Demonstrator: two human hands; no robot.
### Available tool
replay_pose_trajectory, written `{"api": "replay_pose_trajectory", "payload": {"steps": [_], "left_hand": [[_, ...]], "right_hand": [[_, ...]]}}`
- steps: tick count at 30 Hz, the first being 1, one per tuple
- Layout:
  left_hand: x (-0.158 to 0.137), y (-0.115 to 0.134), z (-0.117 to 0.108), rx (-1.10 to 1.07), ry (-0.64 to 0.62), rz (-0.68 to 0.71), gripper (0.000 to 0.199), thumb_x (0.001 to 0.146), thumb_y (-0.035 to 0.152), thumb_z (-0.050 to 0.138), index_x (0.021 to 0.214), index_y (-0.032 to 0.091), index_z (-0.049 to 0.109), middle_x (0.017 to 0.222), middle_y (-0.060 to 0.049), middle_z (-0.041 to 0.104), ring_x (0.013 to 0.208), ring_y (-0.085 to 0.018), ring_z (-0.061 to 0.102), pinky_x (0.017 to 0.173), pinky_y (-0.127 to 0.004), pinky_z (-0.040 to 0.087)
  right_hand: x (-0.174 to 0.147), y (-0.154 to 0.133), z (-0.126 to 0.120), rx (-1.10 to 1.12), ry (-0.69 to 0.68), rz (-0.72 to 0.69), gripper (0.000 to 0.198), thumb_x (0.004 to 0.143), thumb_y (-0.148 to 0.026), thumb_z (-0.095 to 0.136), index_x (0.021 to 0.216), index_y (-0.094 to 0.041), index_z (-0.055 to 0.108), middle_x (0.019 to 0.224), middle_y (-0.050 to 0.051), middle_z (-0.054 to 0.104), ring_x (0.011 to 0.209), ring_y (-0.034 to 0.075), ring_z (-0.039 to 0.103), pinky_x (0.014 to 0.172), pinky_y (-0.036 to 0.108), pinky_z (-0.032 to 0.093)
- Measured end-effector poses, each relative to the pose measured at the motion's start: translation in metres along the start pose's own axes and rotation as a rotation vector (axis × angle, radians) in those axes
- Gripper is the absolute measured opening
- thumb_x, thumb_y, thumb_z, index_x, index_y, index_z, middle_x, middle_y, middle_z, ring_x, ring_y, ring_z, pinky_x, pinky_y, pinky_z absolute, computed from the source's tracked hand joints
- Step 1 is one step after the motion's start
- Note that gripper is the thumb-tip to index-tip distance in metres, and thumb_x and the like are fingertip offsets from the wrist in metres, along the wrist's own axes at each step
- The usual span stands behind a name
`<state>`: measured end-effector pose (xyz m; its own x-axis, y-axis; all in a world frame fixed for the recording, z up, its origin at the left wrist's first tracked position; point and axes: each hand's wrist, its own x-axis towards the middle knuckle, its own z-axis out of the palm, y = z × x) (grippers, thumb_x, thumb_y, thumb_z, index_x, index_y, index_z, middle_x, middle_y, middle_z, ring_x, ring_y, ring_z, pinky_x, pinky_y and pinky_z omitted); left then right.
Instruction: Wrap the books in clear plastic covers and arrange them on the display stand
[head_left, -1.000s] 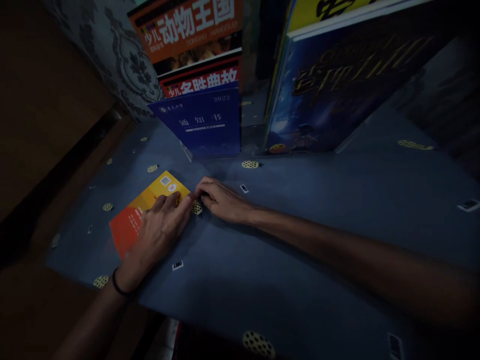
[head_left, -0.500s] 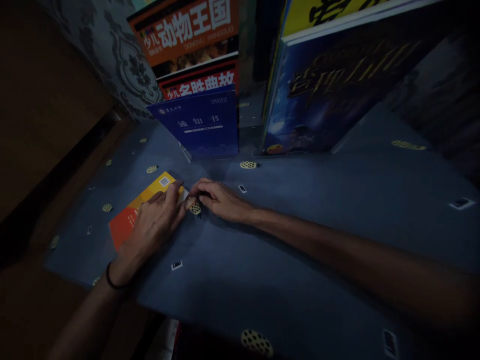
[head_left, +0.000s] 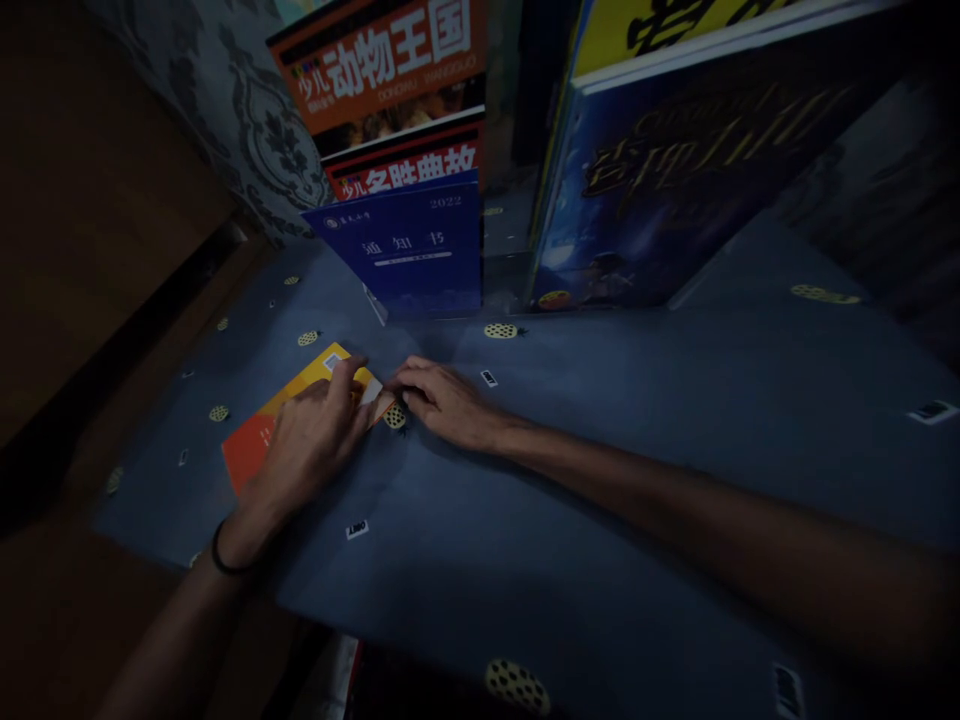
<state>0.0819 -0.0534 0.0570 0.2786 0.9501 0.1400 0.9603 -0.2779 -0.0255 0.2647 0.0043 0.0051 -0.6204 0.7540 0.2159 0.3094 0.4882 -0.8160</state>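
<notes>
An orange and yellow booklet (head_left: pixel 251 440) with a barcode label lies at a slant on the blue patterned tablecloth. My left hand (head_left: pixel 311 430), a dark band at its wrist, rests across the booklet, holding it down with bent fingers; part of the cover is hidden beneath. Reaching in from the right, my right hand (head_left: pixel 446 400) has its thumb and fingers drawn together at the booklet's right corner. The fingertips of both hands are close to each other there. A pale grey patch shows on the booklet between them. Dim light blurs the exact contact.
Behind the hands stand a blue booklet (head_left: pixel 405 250) marked 2022 and orange-red children's books (head_left: pixel 397 65). A large dark blue book (head_left: pixel 645 200) stands to their right. The tablecloth (head_left: pixel 600 480) carries pineapple prints. A brown wooden surface (head_left: pixel 97 180) borders the left.
My right hand has drawn slightly rightward from my left hand, and more of the booklet's right corner shows. The whole view has shifted a little. The left hand stays on the booklet.
</notes>
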Motion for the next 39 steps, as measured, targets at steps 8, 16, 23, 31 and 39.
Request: {"api": "replay_pose_trajectory", "payload": {"steps": [8,16,23,31,39], "left_hand": [[-0.004,0.005,0.005,0.088,-0.003,-0.04,0.036,0.101,0.034,0.043,0.134,0.02,0.042,0.099,-0.007,0.076,0.094,-0.026,0.073,0.065,-0.031,0.052],[-0.006,0.004,0.008,0.066,0.001,-0.053,0.035,0.102,0.034,0.039,0.134,0.021,0.043,0.104,-0.008,0.076,0.097,-0.025,0.072,0.07,-0.033,0.054],[-0.007,0.007,0.009,0.1,-0.016,-0.071,0.035,0.103,0.034,0.038,0.135,0.02,0.044,0.107,-0.009,0.075,0.1,-0.025,0.071,0.067,-0.031,0.053],[-0.007,0.009,0.006,0.089,-0.02,-0.067,0.034,0.103,0.034,0.04,0.134,0.02,0.046,0.109,-0.008,0.075,0.103,-0.025,0.07,0.063,-0.03,0.051],[-0.007,0.008,0.009,0.105,-0.011,-0.078,0.036,0.103,0.034,0.041,0.135,0.019,0.046,0.106,-0.009,0.074,0.103,-0.026,0.07,0.064,-0.029,0.051]], "right_hand": [[-0.001,0.001,0.003,-0.013,0.035,0.035,0.027,0.094,-0.008,0.049,0.106,-0.012,0.072,0.123,0.012,0.059,0.113,0.022,0.06,0.097,0.037,0.048],[0.0,0.004,0.004,-0.045,0.047,0.009,0.027,0.093,-0.008,0.049,0.105,-0.014,0.073,0.122,0.013,0.06,0.111,0.022,0.061,0.098,0.04,0.049],[-0.001,0.009,0.008,-0.038,0.083,-0.018,0.029,0.092,-0.007,0.05,0.104,-0.018,0.074,0.119,0.009,0.062,0.109,0.02,0.061,0.096,0.039,0.05],[-0.008,0.0,0.008,-0.149,0.052,-0.069,0.028,0.091,-0.005,0.049,0.1,-0.014,0.074,0.118,0.012,0.061,0.107,0.021,0.06,0.096,0.038,0.05],[-0.01,-0.004,0.011,-0.233,0.059,-0.063,0.027,0.091,-0.005,0.05,0.097,-0.014,0.074,0.114,0.011,0.062,0.1,0.02,0.061,0.092,0.037,0.051]]}}
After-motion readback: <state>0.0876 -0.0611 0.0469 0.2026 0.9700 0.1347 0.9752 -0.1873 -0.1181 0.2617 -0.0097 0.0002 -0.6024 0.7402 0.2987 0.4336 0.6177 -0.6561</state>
